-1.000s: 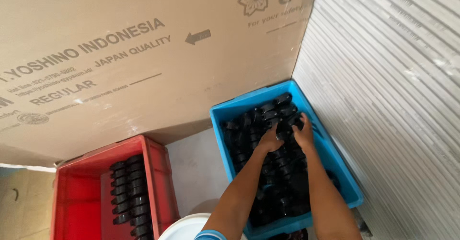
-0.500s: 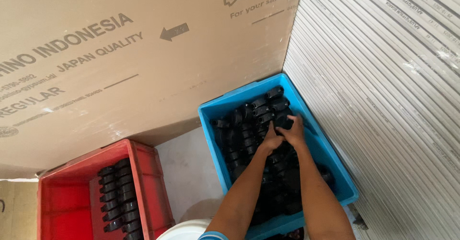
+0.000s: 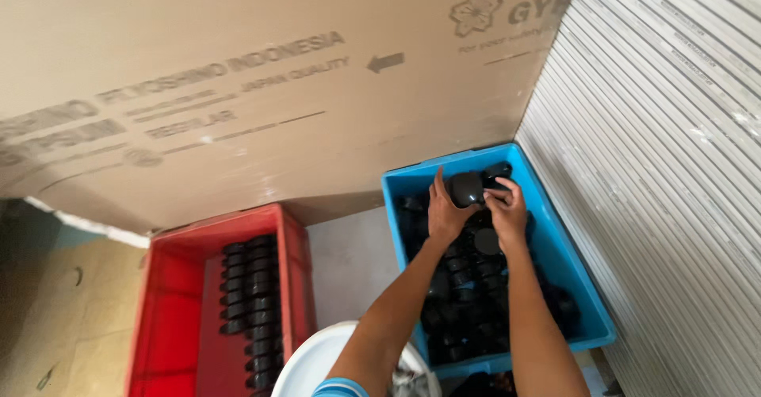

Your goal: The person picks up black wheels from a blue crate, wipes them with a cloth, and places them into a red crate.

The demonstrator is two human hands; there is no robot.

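Observation:
A blue plastic crate [image 3: 555,238] on the floor is full of several black round parts. Over its far end my left hand [image 3: 445,210] and my right hand [image 3: 508,210] together hold one black round part [image 3: 466,188], lifted a little above the pile. Both forearms reach in from the bottom of the view. To the left stands a red plastic crate [image 3: 166,310] with black parts [image 3: 252,302] lined up in rows along its right side.
A large brown cardboard sheet [image 3: 238,88] leans behind both crates. A stack of grey-white boards [image 3: 674,167] rises along the right. A white round object [image 3: 317,361] sits at the bottom centre. Grey floor [image 3: 345,262] shows between the crates.
My hands have moved toward the far end of the blue crate and raised one black part out of the pile. The camera has shifted, so the crates sit further right.

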